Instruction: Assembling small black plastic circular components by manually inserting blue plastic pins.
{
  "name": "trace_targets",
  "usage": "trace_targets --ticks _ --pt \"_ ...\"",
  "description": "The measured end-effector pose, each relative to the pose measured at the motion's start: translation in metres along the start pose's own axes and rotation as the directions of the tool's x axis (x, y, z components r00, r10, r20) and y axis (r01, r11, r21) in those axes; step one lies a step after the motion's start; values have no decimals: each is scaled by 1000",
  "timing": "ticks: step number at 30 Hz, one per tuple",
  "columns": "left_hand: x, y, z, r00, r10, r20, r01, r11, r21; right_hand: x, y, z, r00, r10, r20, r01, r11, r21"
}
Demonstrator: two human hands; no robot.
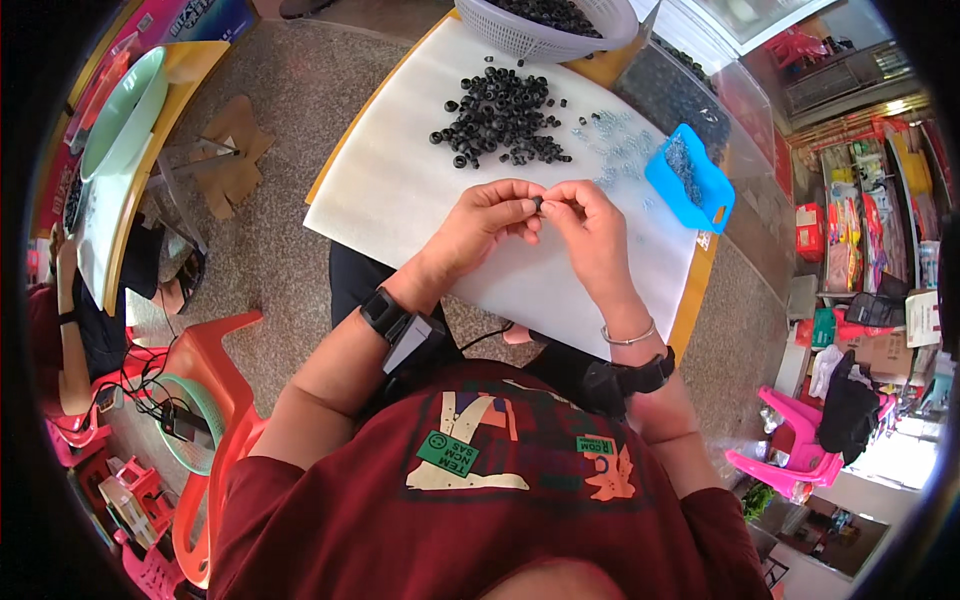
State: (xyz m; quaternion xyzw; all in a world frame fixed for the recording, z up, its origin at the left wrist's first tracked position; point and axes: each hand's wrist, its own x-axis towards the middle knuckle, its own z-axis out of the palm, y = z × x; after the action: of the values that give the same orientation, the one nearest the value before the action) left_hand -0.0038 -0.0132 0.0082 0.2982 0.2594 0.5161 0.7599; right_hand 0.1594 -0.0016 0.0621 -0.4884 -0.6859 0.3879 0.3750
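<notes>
Close together over the near part of the white-covered table [370,200], both my hands are pinched at the fingertips. Between thumb and forefinger, my left hand [488,222] grips a small black round part [538,202]. My right hand [592,235] meets it from the other side, its thumb and forefinger pressed together; what they hold is too small to make out. Just beyond my hands lies a loose pile of small black ring-like parts [500,112]. Right of that pile, small clear pieces [622,140] are scattered. A blue scoop-shaped tray [712,205] at the right holds more clear pieces.
A pale plastic basket [520,42] of black parts stands at the far edge, beside a clear bin [680,95] of dark parts. An orange chair [225,400] is at my left. Farther left, another person's arm [72,330] is by a second table with a green basin [125,115].
</notes>
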Motion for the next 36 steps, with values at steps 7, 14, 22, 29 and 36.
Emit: trace_targets --ticks 7,14,22,29,36 --pt "-1 1 1 1000 -14 -12 14 1000 -2 18 14 -12 994 77 -81 -76 997 20" --pt "1 3 2 999 -32 -14 31 999 -38 65 62 -27 966 -247 -79 175 846 -504" --pt "0 3 2 999 -39 -12 38 997 -69 73 63 -15 929 -368 42 304 694 -653" --pt "0 3 -2 998 -22 -61 13 990 -139 51 28 -16 1000 12 -16 -13 998 -66" --pt "2 5 -1 999 1 -40 -5 995 -99 15 12 -5 981 152 121 -189 882 432"
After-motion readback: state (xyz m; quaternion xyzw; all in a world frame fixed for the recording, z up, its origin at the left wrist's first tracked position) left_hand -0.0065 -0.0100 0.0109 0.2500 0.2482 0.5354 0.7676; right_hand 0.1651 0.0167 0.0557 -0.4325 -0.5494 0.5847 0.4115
